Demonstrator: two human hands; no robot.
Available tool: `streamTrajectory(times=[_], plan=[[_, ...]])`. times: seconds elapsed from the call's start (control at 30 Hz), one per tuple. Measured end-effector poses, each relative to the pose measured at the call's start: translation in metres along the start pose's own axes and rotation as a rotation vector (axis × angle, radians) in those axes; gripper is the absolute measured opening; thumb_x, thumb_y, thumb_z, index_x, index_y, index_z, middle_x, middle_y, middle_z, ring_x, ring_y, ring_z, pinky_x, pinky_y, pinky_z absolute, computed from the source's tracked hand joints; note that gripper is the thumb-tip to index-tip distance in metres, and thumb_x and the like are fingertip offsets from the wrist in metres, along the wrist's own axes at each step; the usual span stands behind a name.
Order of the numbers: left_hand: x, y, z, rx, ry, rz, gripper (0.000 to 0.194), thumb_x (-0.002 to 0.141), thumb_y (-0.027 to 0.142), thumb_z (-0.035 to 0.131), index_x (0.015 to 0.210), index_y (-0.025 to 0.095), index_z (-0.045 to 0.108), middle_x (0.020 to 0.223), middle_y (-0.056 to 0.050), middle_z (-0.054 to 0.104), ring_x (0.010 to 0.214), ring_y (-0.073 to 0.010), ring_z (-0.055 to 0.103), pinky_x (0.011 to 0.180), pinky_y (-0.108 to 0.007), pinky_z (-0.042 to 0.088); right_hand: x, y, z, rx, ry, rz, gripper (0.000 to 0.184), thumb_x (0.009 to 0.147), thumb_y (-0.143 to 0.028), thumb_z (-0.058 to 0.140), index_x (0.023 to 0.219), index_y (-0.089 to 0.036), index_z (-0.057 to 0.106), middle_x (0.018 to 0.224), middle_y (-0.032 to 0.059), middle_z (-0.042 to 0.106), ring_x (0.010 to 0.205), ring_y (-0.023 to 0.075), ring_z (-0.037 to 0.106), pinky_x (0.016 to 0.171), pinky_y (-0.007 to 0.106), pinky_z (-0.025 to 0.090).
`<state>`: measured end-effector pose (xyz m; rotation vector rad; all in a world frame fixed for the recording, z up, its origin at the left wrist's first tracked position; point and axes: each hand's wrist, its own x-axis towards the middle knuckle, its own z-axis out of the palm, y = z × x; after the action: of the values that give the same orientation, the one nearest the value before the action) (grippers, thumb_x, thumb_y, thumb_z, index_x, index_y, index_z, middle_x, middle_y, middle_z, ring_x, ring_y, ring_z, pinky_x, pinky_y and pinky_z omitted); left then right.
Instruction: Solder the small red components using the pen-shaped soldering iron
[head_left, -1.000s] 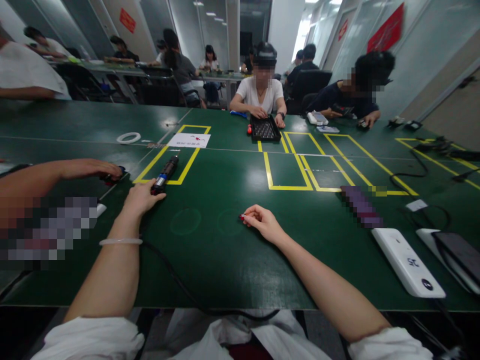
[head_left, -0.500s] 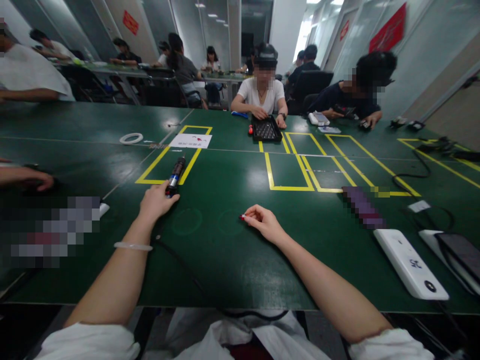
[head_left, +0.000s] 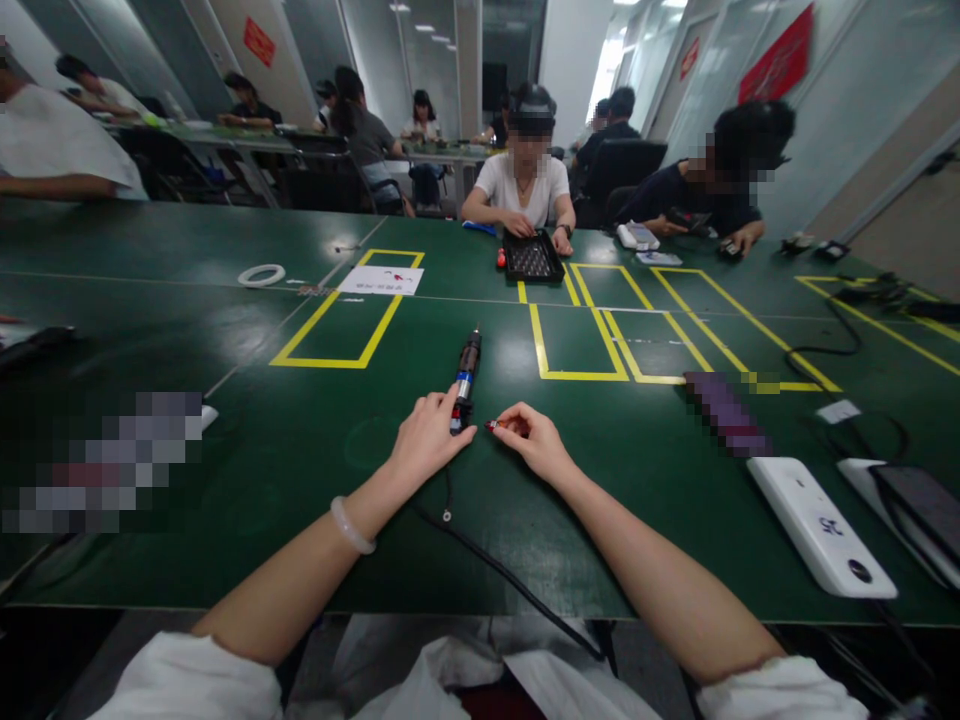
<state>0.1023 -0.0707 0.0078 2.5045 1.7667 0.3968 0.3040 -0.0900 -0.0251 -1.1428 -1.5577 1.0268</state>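
Your left hand [head_left: 427, 437] grips the red-and-black rear of the slim cylindrical tool [head_left: 468, 365], dark-bodied and banded in blue and silver, its thin tip pointing away from you, on or just above the green table [head_left: 637, 440]. Just beside it, your right hand [head_left: 532, 443] pinches a small red piece [head_left: 492, 426].

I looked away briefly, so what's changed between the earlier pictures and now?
The left hand has carried the screwdriver-like tool rightward, from the left yellow outline to beside the right hand; the black cable has shifted right too. A co-worker's hand at the left has gone from view. The right hand has barely moved and still pinches the small red piece.
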Motion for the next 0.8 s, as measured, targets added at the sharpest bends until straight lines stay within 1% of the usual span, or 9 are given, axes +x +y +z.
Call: streamTrajectory(times=[0.1, 0.23, 0.37, 0.5, 0.6, 0.7, 0.8], plan=[[-0.006, 0.016, 0.003, -0.028, -0.002, 0.055, 0.069, 0.083, 0.048, 0.057, 0.145, 0.027, 0.034, 0.114, -0.011, 0.058, 0.102, -0.0290, 0.054, 0.078, -0.037, 0.047, 0.000, 0.001, -0.001, -0.038, 0.004, -0.007, 0.023, 0.080, -0.040, 0.068, 0.086, -0.018, 0.061, 0.071, -0.0009, 0.058, 0.060, 0.0123, 0.049, 0.057, 0.025, 0.039], [-0.011, 0.025, 0.005, -0.056, -0.006, 0.091, 0.071, 0.083, 0.046, 0.058, 0.146, 0.027, 0.032, 0.118, -0.012, 0.056, 0.105, -0.0294, 0.053, 0.082, -0.039, 0.047, 0.000, 0.001, 0.001, -0.080, -0.017, -0.013, 0.019, 0.081, -0.035, 0.066, 0.087, -0.019, 0.060, 0.072, -0.0012, 0.058, 0.060, 0.0124, 0.050, 0.057, 0.025, 0.039], [-0.013, 0.026, 0.006, -0.086, 0.004, 0.097, 0.073, 0.083, 0.044, 0.058, 0.148, 0.030, 0.029, 0.122, -0.012, 0.052, 0.109, -0.0288, 0.052, 0.083, -0.039, 0.048, 0.001, 0.002, 0.004, -0.119, -0.028, -0.039, 0.016, 0.082, -0.031, 0.065, 0.088, -0.020, 0.057, 0.073, -0.0020, 0.058, 0.063, 0.0129, 0.052, 0.060, 0.025, 0.040], [-0.013, 0.026, 0.006, -0.095, 0.007, 0.095, 0.074, 0.082, 0.044, 0.059, 0.148, 0.032, 0.029, 0.120, -0.012, 0.051, 0.107, -0.0285, 0.053, 0.080, -0.038, 0.049, 0.003, 0.003, 0.005, -0.142, -0.042, -0.066, 0.013, 0.081, -0.030, 0.065, 0.086, -0.020, 0.057, 0.073, -0.0024, 0.058, 0.065, 0.0132, 0.053, 0.063, 0.025, 0.041], [-0.013, 0.025, 0.008, -0.086, 0.013, 0.100, 0.072, 0.083, 0.045, 0.058, 0.148, 0.032, 0.029, 0.117, -0.012, 0.051, 0.105, -0.0285, 0.054, 0.077, -0.038, 0.049, 0.003, 0.003, 0.005, -0.129, -0.047, -0.069, 0.014, 0.082, -0.032, 0.065, 0.084, -0.020, 0.059, 0.073, -0.0018, 0.060, 0.065, 0.0136, 0.054, 0.063, 0.025, 0.041], [-0.013, 0.024, 0.009, -0.060, 0.019, 0.100, 0.070, 0.084, 0.046, 0.056, 0.147, 0.031, 0.031, 0.116, -0.011, 0.052, 0.104, -0.0282, 0.054, 0.076, -0.037, 0.049, 0.002, 0.003, 0.004, -0.130, -0.047, -0.087, 0.012, 0.085, -0.031, 0.063, 0.088, -0.020, 0.062, 0.077, -0.0005, 0.062, 0.068, 0.0143, 0.056, 0.064, 0.026, 0.042], [-0.013, 0.025, 0.008, -0.037, 0.024, 0.095, 0.067, 0.085, 0.048, 0.054, 0.145, 0.030, 0.033, 0.115, -0.011, 0.052, 0.102, -0.0280, 0.055, 0.077, -0.037, 0.048, 0.001, 0.001, 0.003, -0.151, -0.034, -0.130, 0.011, 0.085, -0.027, 0.062, 0.093, -0.020, 0.064, 0.083, 0.0014, 0.062, 0.072, 0.0148, 0.057, 0.065, 0.026, 0.043]])
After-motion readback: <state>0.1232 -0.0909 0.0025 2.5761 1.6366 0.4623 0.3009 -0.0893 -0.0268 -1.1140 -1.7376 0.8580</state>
